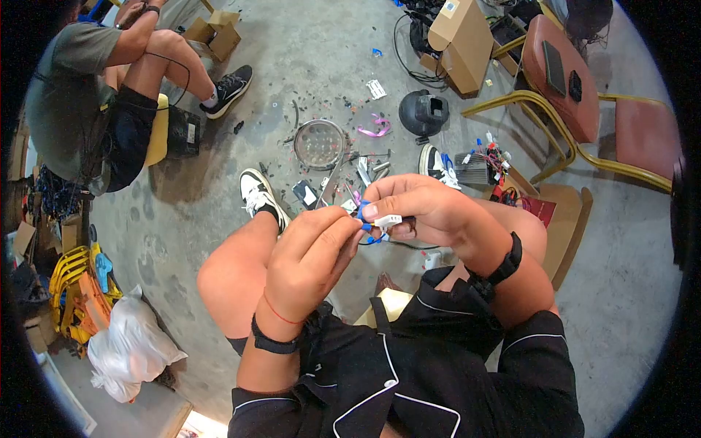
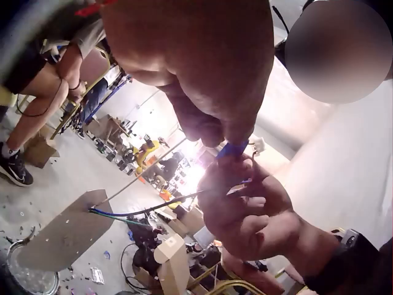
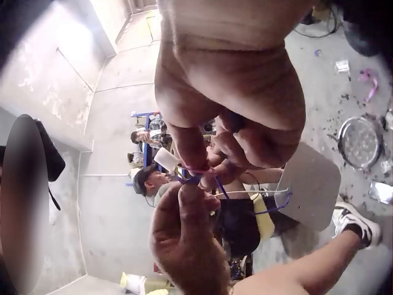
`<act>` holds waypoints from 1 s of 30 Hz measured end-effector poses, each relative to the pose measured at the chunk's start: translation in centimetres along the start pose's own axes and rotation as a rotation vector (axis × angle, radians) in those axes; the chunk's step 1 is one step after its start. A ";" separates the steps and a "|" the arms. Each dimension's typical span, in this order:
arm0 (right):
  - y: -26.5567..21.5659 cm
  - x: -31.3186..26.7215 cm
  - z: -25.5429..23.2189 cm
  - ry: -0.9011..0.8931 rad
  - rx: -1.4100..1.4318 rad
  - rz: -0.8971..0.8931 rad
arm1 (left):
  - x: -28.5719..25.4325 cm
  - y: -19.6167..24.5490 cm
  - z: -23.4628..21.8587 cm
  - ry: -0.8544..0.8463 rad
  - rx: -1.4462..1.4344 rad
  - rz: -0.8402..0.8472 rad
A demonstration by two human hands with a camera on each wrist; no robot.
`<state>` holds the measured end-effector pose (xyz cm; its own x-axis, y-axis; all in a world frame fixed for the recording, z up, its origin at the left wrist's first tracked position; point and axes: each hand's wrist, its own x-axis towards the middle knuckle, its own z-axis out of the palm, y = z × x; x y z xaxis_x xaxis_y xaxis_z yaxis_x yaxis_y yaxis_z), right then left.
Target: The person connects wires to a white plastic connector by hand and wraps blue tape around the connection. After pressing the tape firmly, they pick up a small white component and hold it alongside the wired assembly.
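Observation:
In the head view both hands meet above my knees. My right hand pinches a small white connector between thumb and fingers. My left hand pinches a blue wire end right beside that connector. From the left wrist view, the left fingers grip the blue piece above the curled right hand, and thin wires trail away from it. The right wrist view has the right hand above and the left hand below, with the white connector and blue wire between them.
Scattered on the concrete floor ahead are a round metal dish, small parts and tools and a black welding helmet. A cardboard box and red chairs stand at the right. Another person sits at the left, near a white bag.

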<state>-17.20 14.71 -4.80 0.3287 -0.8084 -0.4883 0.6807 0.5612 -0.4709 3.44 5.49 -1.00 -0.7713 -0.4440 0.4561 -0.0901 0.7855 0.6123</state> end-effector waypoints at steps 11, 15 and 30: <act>-2.7 -1.1 1.7 0.150 -0.608 -0.218 | 0.2 0.1 -0.4 -0.123 0.128 0.087; -1.4 -1.6 4.0 0.324 -1.169 -0.590 | 0.1 0.3 0.1 -0.131 0.213 0.018; 0.9 -0.8 3.4 0.381 -1.442 -0.957 | -0.2 0.0 -0.2 -0.058 -0.530 -0.791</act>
<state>-14.68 15.26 -2.33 -0.1006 -0.9516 0.2904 -0.6071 -0.1726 -0.7757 3.69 5.54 -0.97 -0.6401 -0.7299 -0.2399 -0.3128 -0.0376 0.9491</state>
